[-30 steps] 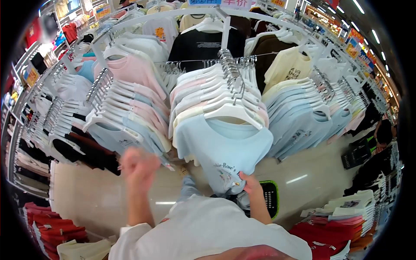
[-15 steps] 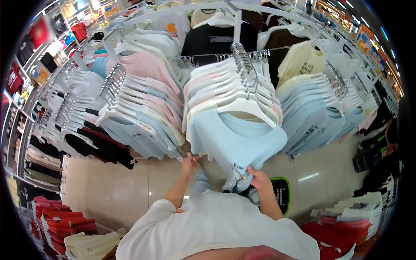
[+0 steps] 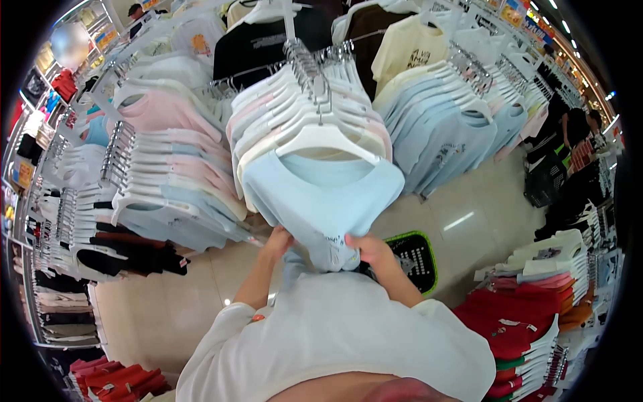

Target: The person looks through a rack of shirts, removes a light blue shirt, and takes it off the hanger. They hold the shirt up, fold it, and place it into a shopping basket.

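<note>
A light blue T-shirt (image 3: 318, 194) with dark lettering near its lower front hangs from a white hanger (image 3: 328, 141) at the front of the middle rail. My right hand (image 3: 372, 249) grips the shirt's right side beside the lettering, thumb on the front. At the left edge of the same shirt, my left hand (image 3: 276, 242) is closed, fingers curled at the fabric. The shirt's lower part is drawn towards me and bunched between the hands. Behind it, pink, cream and white shirts (image 3: 251, 124) hang in a tight row.
Rows of light blue shirts (image 3: 439, 137) and pink and blue shirts (image 3: 181, 164) hang on either side. A black basket with a green rim (image 3: 434, 264) stands on the tiled floor to my right. Red shirts (image 3: 512, 318) hang behind at right. Another person (image 3: 579, 127) is at far right.
My left hand has moved from beside the left rack's hems to the blue shirt's left edge. My right hand still holds the shirt. The view has shifted, with the racks appearing farther left.
</note>
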{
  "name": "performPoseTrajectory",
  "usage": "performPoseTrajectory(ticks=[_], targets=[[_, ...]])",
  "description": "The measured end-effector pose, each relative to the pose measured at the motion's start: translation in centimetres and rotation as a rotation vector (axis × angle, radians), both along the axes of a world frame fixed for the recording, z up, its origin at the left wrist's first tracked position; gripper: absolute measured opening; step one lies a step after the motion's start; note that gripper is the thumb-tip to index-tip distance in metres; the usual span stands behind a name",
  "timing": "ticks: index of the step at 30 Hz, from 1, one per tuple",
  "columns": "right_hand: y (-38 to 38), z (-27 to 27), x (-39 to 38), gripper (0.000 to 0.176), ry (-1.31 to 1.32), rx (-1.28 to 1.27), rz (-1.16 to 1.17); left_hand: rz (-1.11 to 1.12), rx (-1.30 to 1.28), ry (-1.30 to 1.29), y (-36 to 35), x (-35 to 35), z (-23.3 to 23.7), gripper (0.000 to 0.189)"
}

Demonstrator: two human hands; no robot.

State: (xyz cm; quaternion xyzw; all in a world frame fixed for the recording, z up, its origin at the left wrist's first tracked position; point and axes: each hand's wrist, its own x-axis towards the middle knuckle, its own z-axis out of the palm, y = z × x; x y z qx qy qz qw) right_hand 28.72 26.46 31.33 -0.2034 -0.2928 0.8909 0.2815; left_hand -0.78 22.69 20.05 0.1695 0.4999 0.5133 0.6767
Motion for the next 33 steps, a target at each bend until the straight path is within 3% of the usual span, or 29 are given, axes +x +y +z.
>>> performPoseTrajectory(ticks=[1,3,7,8,10,12,14,16,18,22,28,31,33], targets=[[0.2,0.3,-0.3,0.056,-0.005,-0.099,-0.045,0.105,-0.053,0.06,0.0,0.6,-0.3,0.026],[0.1,1.8,-1.2,0.044,0.005,-0.193,-0.127,0.081,0.085,0.114,0.1,0.5,-1.5,0.029],[0.5,3.2,-1.9,0.054,-0.013,-0.249,-0.187,0.221,0.248,-0.362,0.0,1.4,1.5,0.04],[0.8,3.6,-1.8,0.055,0.041,-0.317,-0.176,0.093,0.337,-0.569,0.0,-0.1,-1.3,0.054],[1.1,3.7,-1.5,0.058,0.152,-0.457,-0.16,0.114,0.329,-0.685,-1.6,2.0,5.3,0.059],[1.2,1.6,-1.5,0.06,0.051,-0.212,-0.214,0.084,0.292,-0.777,-3.4,2.9,9.0,0.068],[1.0,1.2,-1.3,0.064,-0.098,-0.004,-0.27,-0.008,0.22,-0.366,-4.8,2.9,9.3,0.071],[1.5,0.3,-0.6,0.064,-0.087,-0.122,-0.32,-0.079,0.114,-0.051,-5.5,3.0,10.3,0.077],[1.7,1.1,-0.6,0.066,-0.16,-0.259,-0.397,-0.057,0.193,-0.108,-6.0,3.7,11.4,0.072],[1.0,1.4,-0.4,0.069,-0.256,0.083,-0.491,0.148,0.185,-0.519,-7.4,4.0,12.7,0.07],[0.3,1.3,0.3,0.079,-0.282,-0.001,-0.505,0.131,0.145,-0.62,-7.5,3.9,13.2,0.075],[-0.7,1.3,0.6,0.081,-0.288,0.109,-0.418,-0.021,0.176,-0.304,-8.1,3.7,10.2,0.078],[-1.2,1.1,0.7,0.083,-0.323,0.137,-0.364,-0.264,0.169,0.039,-7.5,4.8,12.6,0.08]])
